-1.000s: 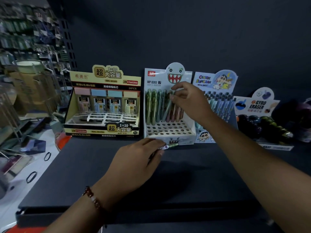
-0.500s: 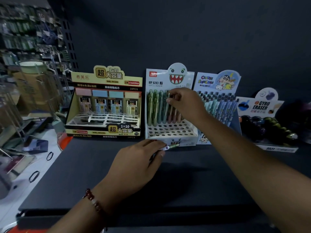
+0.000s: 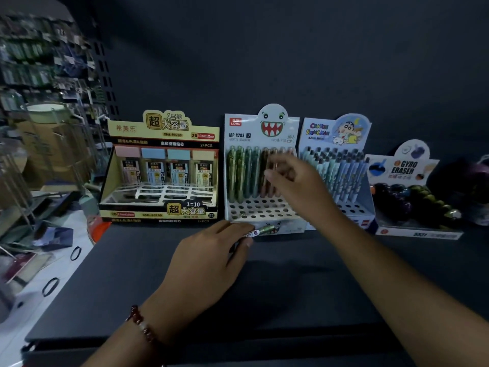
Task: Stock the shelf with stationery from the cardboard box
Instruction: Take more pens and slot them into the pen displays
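A white pen display box (image 3: 239,128) with a toothy monster face stands on the dark shelf (image 3: 304,284). Several green and pink pens (image 3: 246,173) stand in its back rows, and the front holes are bare. My left hand (image 3: 209,258) rests low on the shelf in front of the box and grips a green pen (image 3: 263,230) whose tip points right. My right hand (image 3: 296,181) hovers blurred just in front of the pink pens, its fingers loosely bent and nothing visible between them. No cardboard box is in view.
A yellow pencil-lead box (image 3: 164,165) stands left of the pen box. A cartoon pen display (image 3: 338,160) and a Gyro Eraser box (image 3: 407,197) stand to its right. Wire racks (image 3: 39,128) and clutter on a pale floor fill the left edge.
My right hand has let go of the pen it was setting among the pink ones and has drawn back and down a little. My left hand keeps still with its pen.
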Available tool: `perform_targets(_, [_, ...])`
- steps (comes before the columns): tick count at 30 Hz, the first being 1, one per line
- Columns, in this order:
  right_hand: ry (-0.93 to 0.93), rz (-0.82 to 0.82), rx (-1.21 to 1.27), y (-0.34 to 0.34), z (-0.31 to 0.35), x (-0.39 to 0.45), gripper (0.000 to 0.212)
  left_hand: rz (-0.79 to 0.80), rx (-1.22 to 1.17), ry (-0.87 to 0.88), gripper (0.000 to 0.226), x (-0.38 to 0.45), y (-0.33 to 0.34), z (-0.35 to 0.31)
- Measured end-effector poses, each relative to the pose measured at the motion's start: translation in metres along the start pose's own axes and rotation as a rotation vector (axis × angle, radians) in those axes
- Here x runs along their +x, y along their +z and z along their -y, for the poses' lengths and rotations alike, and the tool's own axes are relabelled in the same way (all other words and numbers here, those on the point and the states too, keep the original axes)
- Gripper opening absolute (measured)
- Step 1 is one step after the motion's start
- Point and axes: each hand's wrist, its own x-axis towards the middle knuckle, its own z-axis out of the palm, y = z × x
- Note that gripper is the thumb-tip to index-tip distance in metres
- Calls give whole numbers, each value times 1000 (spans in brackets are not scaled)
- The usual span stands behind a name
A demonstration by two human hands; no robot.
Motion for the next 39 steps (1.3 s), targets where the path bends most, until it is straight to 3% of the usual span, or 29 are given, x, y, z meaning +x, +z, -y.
perform_targets(3, [158,163,186,-1,-7,-38,22,-30,17,-3,29,1,0,-1])
perform_targets(6, [331,271,447,3,-9,-65,24,-53,34,-8,26,1,0,-3])
perform_targets(9, [330,353,537,1,-6,-75,33,-66,30,-15,27,1,1,-4])
perform_targets(13, [289,328,513,1,-3,-77,11,-76,6,24,28,2,2,-3])
perform_targets(19, [319,314,588,-2,-4,-79,4,-104,20,110,35,-1,5,-4])
perform_targets(24, [385,192,701,-6,-4,-76,5,-116,83,126,37,-2,4,-5])
perform_targets(30, [427,-81,864,-21,-13,-62,9,-105,72,139,35,-1,4,-3])
perform_targets(35, [310,-267,818,-44,-3,-35,13,67,171,130,48,0,7,1])
perform_targets(39, [111,-247,599,-40,18,-9,17,208,266,138,58,0,9,4])
